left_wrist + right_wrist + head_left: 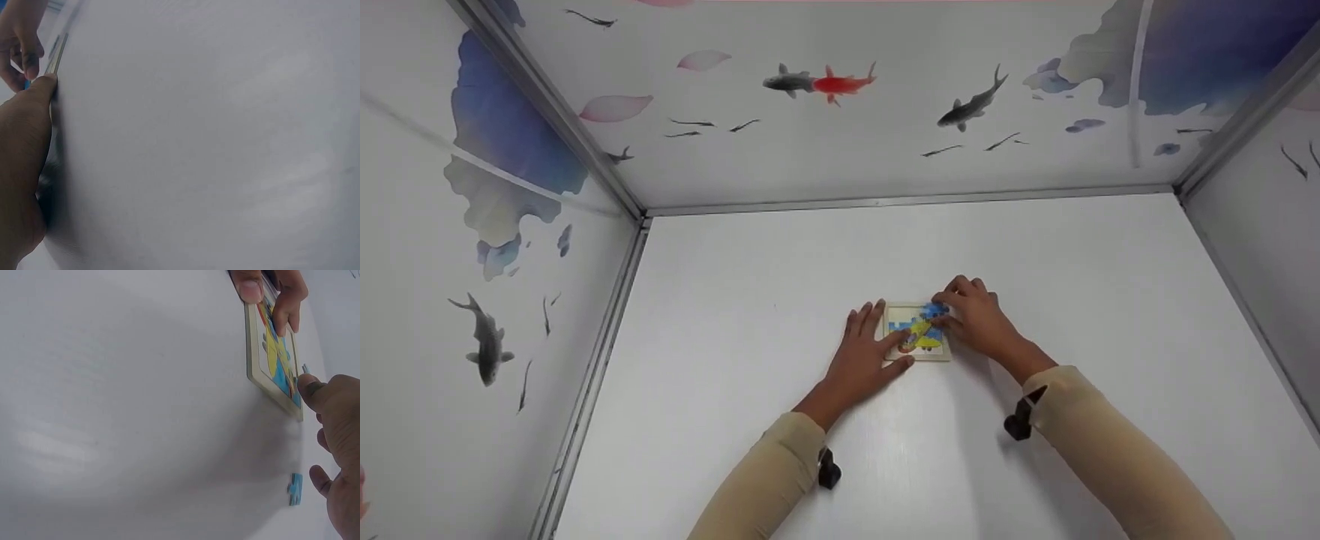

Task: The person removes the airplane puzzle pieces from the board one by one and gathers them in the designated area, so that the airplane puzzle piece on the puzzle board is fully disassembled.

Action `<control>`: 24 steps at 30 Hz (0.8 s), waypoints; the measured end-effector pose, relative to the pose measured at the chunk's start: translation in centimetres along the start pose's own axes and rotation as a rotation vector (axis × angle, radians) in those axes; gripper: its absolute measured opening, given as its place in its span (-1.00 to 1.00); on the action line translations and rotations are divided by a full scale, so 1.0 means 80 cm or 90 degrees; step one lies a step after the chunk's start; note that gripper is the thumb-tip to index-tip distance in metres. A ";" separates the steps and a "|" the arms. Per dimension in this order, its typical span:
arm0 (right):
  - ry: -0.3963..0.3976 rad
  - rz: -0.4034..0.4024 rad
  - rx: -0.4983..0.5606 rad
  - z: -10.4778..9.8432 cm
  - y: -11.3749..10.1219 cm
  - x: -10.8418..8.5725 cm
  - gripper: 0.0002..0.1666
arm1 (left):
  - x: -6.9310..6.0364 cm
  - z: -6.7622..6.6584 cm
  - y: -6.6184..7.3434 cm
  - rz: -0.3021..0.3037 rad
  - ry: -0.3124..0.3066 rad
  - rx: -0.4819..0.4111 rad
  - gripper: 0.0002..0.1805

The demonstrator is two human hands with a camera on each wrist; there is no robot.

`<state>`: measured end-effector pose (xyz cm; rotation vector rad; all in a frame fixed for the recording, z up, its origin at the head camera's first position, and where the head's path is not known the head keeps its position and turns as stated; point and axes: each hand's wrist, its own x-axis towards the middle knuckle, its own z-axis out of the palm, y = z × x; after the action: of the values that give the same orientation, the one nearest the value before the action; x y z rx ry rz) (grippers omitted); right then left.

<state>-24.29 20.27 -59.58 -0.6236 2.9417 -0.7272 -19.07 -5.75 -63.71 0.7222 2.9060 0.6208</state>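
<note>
- a small puzzle (934, 358) lies flat on the white table (735, 375), in front of the person, between the two hands.
- the puzzle has a pale rim all around, and its picture has blue, yellow and a little red.
- pale board shows inside the rim, at the far left part.
- the left hand (866, 356) is spread wide and does not grip anything. its thumb touches the near rim, one finger lies on the picture, and the other fingers are by the left rim.
- the right hand (979, 319) is bent at the far right corner. its thumb and pointing finger are nearly closed, and they pinch a blue piece (934, 309) over the puzzle.
- a loose blue piece (296, 489) lies on the table, near the right hand and apart from the puzzle. it shows in the right wrist view.
- both arms have tan sleeves (765, 476), and a small black thing (1018, 425) sits at each wrist.
- the white walls (885, 150) have painted fish, a red and gray one (821, 82) among them, and pink petals (619, 109).
- gray metal strips (877, 202) run along the table's edges.
</note>
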 end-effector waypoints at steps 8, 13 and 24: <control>0.006 0.035 0.009 -0.018 0.035 -0.020 -0.62 | -0.001 0.002 0.001 -0.009 0.004 0.001 -0.33; -0.006 0.066 0.017 -0.029 0.062 -0.033 -0.60 | -0.001 0.007 0.000 -0.015 0.000 0.006 -0.32; 0.000 0.109 0.036 -0.053 0.109 -0.057 -0.59 | 0.000 0.004 0.000 -0.016 0.002 -0.003 -0.31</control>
<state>-23.95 31.00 -60.03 -0.3612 2.9160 -0.7883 -19.00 -5.67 -64.00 0.6843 2.9113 0.6263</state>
